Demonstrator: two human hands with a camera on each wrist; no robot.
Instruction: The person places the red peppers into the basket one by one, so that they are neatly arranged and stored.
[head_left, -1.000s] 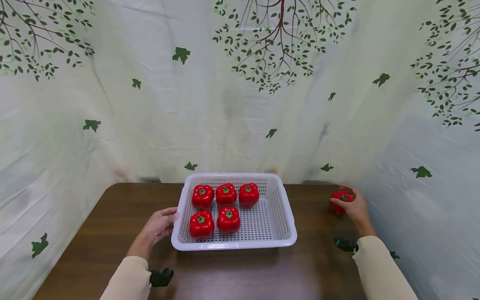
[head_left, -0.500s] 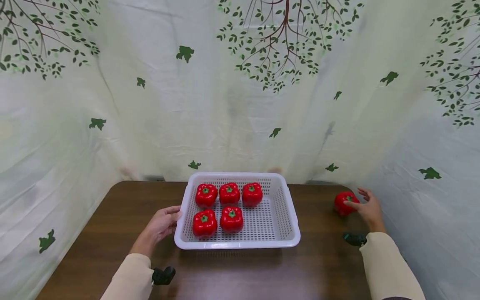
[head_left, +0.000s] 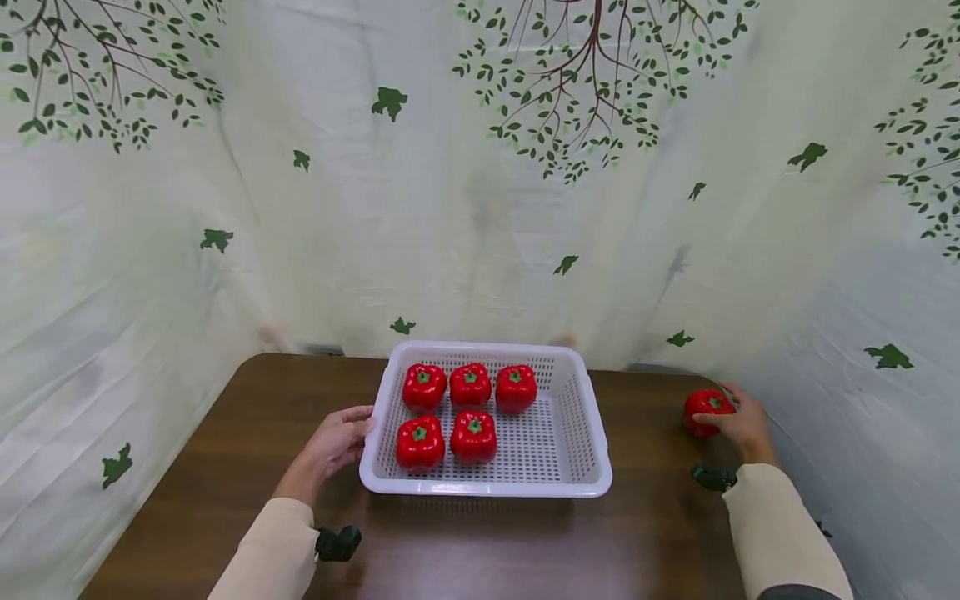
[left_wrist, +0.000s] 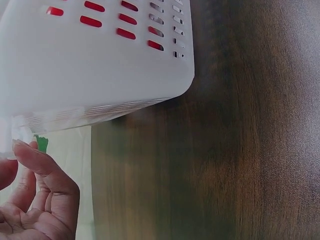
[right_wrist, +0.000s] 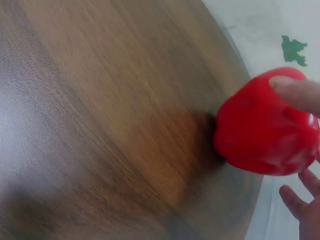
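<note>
In the head view a white plastic basket (head_left: 487, 489) stands mid-table. Several glossy red bell peppers (head_left: 470, 385) with green stems sit inside, in two rows toward its left. My left hand (head_left: 341, 437) pinches the basket's left rim; in the left wrist view the thumb (left_wrist: 42, 165) and fingers meet at the rim, partly cut off by the frame. At the table's far right corner, my right hand (head_left: 746, 425) grips another red bell pepper (head_left: 705, 408), thumb across its front and fingers behind. The right wrist view shows that pepper (right_wrist: 265, 125) at the table edge, with two fingertips apart below it.
The brown wooden table (head_left: 630, 533) has a rounded right rear corner close to the pepper. A pale curtain (head_left: 480, 250) printed with leaves and branches surrounds the table. Inside the basket, the right part shows bare perforated floor.
My right hand loosened and shifted right off the corner pepper, then came back round it. The pepper stayed in place. My left hand stays on the basket rim; the head view panned slightly.
</note>
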